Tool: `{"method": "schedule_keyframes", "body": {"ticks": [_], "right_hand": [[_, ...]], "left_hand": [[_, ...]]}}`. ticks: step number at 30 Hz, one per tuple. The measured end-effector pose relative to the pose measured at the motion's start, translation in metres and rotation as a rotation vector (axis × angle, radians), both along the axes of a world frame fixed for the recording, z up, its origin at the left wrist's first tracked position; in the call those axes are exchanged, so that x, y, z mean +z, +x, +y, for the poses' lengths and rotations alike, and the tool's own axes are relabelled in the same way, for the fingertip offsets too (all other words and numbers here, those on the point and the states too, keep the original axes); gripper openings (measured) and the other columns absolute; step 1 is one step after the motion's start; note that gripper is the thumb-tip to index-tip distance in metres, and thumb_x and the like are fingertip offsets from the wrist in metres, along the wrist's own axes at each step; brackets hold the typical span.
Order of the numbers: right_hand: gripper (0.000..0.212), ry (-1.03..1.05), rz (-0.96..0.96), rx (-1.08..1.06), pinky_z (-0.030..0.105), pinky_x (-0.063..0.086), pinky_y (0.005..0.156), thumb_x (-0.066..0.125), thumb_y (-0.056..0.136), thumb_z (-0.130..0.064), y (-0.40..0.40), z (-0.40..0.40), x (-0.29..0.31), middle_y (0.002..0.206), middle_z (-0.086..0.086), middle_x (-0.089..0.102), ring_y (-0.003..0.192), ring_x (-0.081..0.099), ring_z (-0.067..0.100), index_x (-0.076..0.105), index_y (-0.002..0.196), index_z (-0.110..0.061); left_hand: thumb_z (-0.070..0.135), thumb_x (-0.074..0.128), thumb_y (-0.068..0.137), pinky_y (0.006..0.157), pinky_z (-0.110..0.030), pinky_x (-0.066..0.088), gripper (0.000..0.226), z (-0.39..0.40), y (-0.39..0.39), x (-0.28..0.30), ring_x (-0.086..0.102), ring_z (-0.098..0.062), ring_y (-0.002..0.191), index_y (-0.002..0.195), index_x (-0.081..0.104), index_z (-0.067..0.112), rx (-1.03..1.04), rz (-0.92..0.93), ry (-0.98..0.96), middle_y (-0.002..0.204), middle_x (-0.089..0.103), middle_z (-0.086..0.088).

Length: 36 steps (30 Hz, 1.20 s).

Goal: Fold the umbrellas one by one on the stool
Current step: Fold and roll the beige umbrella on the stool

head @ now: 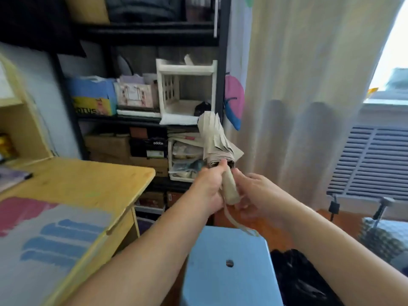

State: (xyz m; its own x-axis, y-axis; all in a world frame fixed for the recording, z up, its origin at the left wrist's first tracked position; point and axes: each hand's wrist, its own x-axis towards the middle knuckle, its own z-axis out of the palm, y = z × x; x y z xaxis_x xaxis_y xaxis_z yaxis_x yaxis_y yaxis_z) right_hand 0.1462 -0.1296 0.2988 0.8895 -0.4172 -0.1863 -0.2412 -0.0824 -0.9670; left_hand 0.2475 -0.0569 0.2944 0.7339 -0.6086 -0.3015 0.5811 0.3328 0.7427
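Beige umbrella (pixel 217 142) stands in the air above the far edge of the blue stool (pixel 229 268), long axis running up and away from the handle. Left hand (pixel 209 186) grips the handle, fingers curled around it; right hand (pixel 254 195) sits just beside, its blurred fingers seemingly pinching the dangling strap (pixel 237 224).

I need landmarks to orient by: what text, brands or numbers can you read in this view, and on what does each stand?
"adidas": white letters on the black shoebox on the shelf.
"...OIUS" or similar, start cut off and blurred: on the yellow box one shelf up.
Pink box beside it: print too blurred to read.
No text shows on the umbrella or the stool.
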Motion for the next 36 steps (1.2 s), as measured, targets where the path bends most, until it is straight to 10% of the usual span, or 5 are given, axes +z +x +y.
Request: {"method": "schedule_keyframes", "body": {"ticks": [6,13,23,32,36], "right_hand": [[0.025,0.087,-0.038,-0.034,0.022,0.025,0.040,0.058,0.101,-0.039,0.024,-0.004,0.057,0.062,0.007,0.038,0.040,0.031,0.015,0.053,0.104,-0.015],[0.034,-0.119,-0.067,-0.116,0.022,0.034,0.044,0.061,0.099,-0.033,0.104,-0.016,0.095,0.065,0.012,0.051,0.044,0.043,0.020,0.064,0.083,-0.003],[0.026,-0.379,-0.062,-0.142,0.022,0.036,0.042,0.045,0.104,-0.025,0.363,-0.009,0.102,0.072,0.006,0.049,0.051,0.041,0.016,0.049,0.080,-0.015],[0.051,-1.047,0.150,-0.130,0.048,0.047,0.101,0.045,0.103,-0.032,0.482,-0.040,0.079,0.142,0.025,0.052,0.126,0.054,0.042,0.042,0.146,-0.003],[0.036,-1.418,0.214,-0.034,0.042,0.043,0.081,0.041,0.101,-0.017,0.489,-0.047,0.065,0.130,0.021,0.060,0.114,0.059,0.043,0.053,0.133,-0.007]], "left_hand": [[0.044,0.055,0.104,0.056,-0.027,0.054,0.041,-0.009,0.018,0.063,0.069,-0.024,0.078,0.127,0.056,0.010,-0.066,-0.284,0.158,0.095,0.075,-0.013],[0.043,0.044,0.106,0.074,-0.036,0.055,0.028,0.107,0.183,0.036,0.065,-0.017,0.085,0.123,0.057,0.025,-0.017,-1.315,1.359,0.100,0.066,0.004],[0.042,0.046,0.103,0.086,-0.042,0.057,0.043,0.117,0.321,-0.048,0.065,-0.024,0.103,0.141,0.045,0.023,0.076,-1.172,1.502,0.120,0.065,-0.002],[0.033,0.050,0.100,0.082,-0.041,0.052,0.037,0.113,0.334,-0.053,0.060,-0.028,0.110,0.136,0.048,0.023,0.225,-1.422,1.587,0.122,0.060,-0.005],[0.033,0.050,0.100,0.082,-0.041,0.051,0.039,0.113,0.336,-0.059,0.060,-0.028,0.111,0.137,0.048,0.022,0.174,-1.376,1.596,0.124,0.059,-0.006]]}}
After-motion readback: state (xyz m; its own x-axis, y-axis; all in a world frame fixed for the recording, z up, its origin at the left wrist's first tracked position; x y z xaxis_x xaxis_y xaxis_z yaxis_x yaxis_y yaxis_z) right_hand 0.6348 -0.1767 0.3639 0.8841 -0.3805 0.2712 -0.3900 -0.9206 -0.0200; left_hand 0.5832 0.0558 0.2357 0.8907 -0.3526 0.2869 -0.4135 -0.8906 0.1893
